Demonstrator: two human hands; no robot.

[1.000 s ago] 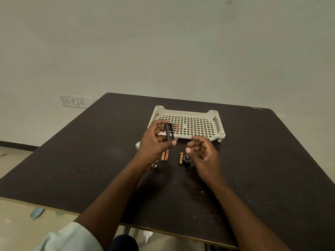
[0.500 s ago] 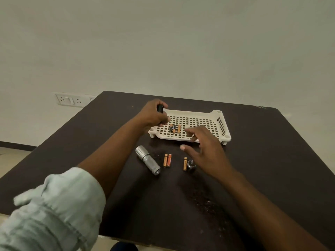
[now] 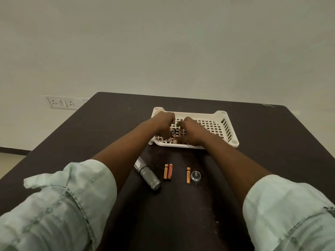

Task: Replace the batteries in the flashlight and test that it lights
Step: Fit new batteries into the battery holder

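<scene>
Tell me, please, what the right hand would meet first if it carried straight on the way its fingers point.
Probably the batteries in the tray; the right hand points leftward toward them and the left hand. Depth is unclear.

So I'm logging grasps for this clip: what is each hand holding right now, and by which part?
Both hands are down in the white tray. The left hand seems to grip the black battery holder by its left side. The right hand reaches beside it; its hold cannot be told.
</scene>
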